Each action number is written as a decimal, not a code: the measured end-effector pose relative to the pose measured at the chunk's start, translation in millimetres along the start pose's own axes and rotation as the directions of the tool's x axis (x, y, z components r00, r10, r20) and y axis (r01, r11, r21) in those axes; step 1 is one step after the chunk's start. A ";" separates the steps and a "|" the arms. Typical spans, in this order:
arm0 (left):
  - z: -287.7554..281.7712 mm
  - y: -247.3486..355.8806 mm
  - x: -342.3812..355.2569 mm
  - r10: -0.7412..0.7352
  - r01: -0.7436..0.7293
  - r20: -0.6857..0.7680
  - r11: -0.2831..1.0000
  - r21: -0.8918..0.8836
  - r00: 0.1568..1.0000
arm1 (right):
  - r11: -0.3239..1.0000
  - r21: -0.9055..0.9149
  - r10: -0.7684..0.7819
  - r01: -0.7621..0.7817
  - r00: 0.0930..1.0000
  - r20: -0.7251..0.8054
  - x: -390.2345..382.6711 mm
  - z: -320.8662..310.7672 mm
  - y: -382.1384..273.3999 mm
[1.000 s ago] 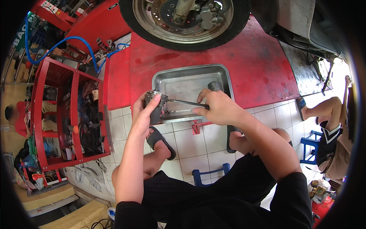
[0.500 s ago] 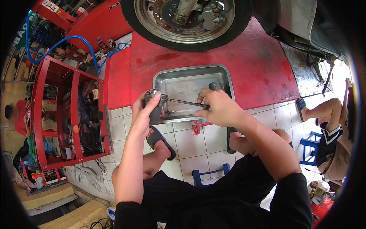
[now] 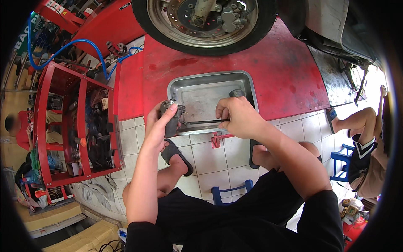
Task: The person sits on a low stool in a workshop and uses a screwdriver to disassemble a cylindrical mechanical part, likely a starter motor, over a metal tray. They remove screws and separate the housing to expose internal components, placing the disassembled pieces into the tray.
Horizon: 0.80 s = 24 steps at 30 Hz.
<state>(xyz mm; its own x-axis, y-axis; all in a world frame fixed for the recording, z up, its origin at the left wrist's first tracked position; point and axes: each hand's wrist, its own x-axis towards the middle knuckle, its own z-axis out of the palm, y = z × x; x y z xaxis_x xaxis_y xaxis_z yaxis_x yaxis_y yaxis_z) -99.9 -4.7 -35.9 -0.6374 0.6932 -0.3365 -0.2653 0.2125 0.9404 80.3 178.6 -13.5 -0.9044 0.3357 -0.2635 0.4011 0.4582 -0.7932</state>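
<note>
My left hand [image 3: 158, 126] is wrapped round a dark metal part that looks like a carburetor [image 3: 171, 116], held upright over the tray's near left side. My right hand [image 3: 241, 115] pinches a slim dark screwdriver-like tool [image 3: 205, 122], lying nearly level and pointing left. Its tip is close to the lower right side of the carburetor; whether they touch I cannot tell. Beneath both hands is a shallow metal tray [image 3: 210, 75]. A grey cylindrical part [image 3: 236, 93] shows in the tray just beyond my right hand.
The tray sits at the near edge of a red platform [image 3: 285, 80]. Beyond it stands a motorcycle wheel [image 3: 201, 52]. A red tool cart [image 3: 84, 126] with a blue hose [image 3: 90, 41] is on the left. At right, another person's leg [image 3: 357, 119] is beside a blue stool [image 3: 342, 164].
The tool's tip has dropped from the carburetor's upper side to lower down, and the tool is now nearly level. My right fingers have shifted slightly; my left hand stays almost still.
</note>
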 end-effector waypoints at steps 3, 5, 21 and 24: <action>4.4 -1.9 0.3 0.004 -0.004 0.000 1.000 -0.016 1.000 | 0.999 -0.038 -0.007 0.008 1.000 0.021 0.7 1.6 2.4; 5.3 -1.2 0.6 -0.008 0.008 -0.002 1.000 -0.024 1.000 | 0.998 -0.052 -0.030 0.031 0.999 0.011 1.5 2.6 8.4; -6.9 5.6 4.7 -0.078 0.069 -0.169 0.996 -0.056 0.983 | 0.572 -0.819 0.056 -0.049 0.998 -0.021 -3.8 7.1 12.6; -4.3 7.6 3.6 -0.070 0.065 -0.161 0.997 -0.037 0.984 | 0.544 -0.838 0.077 -0.039 0.997 0.003 -4.8 12.0 12.1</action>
<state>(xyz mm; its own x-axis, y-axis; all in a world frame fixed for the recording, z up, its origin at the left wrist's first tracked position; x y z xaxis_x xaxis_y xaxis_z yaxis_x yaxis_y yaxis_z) -107.3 -3.5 -30.2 -0.7256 0.5566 -0.4045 -0.3321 0.2315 0.9144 87.7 172.7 -28.4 -0.8714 0.3671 -0.3255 0.3756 0.9260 0.0387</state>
